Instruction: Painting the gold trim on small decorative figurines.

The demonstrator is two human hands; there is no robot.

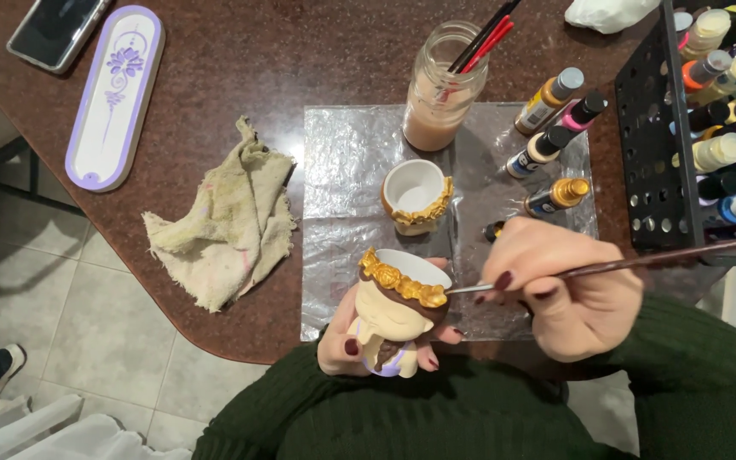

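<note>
Two hands busy: left hand (359, 341) is wrapped around the doll-head pot (398, 311), held over the foil sheet (342, 170) at the counter (240, 68) edge; right hand (560, 285) pinches a paintbrush (641, 260), tip on the gold flower crown (402, 281). Step looks like gold detailing; next stroke probably needs a steady tip and a slight turn of the pot.

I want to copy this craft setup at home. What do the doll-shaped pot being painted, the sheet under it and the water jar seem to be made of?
The doll-shaped pot in the left hand looks like plaster or ceramic: matte painted body, white inside, glossy gold flower crown. The sheet seems to be crinkled clear plastic or foil, going by its shiny creases. The jar looks like clear glass, since the cloudy water shows through.
</note>
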